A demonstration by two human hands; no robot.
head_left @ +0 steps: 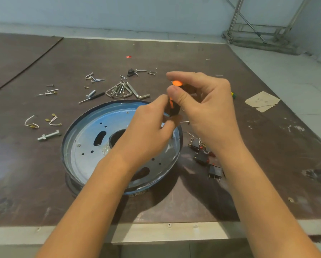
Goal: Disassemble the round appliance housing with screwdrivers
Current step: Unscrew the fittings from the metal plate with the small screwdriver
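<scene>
A round metal housing (85, 142), shiny with a dark rim and several holes, lies flat on the brown table in the middle. Above its far right edge stands a screwdriver (174, 107) with a black and orange handle, pointing down; its tip is hidden behind my hands. My right hand (206, 108) pinches the top of the handle between thumb and fingers. My left hand (148, 127) grips the handle's lower part, fingers curled round it, over the housing.
Loose screws (93, 78) and a bunch of hex keys (122, 90) lie beyond the housing, with a thin black screwdriver (92, 96). Wire pieces (32, 123) and a bolt (48, 135) sit left. Black switch parts (202, 157) lie right, a paper scrap (261, 101) farther right. The table's front edge (156, 231) is near.
</scene>
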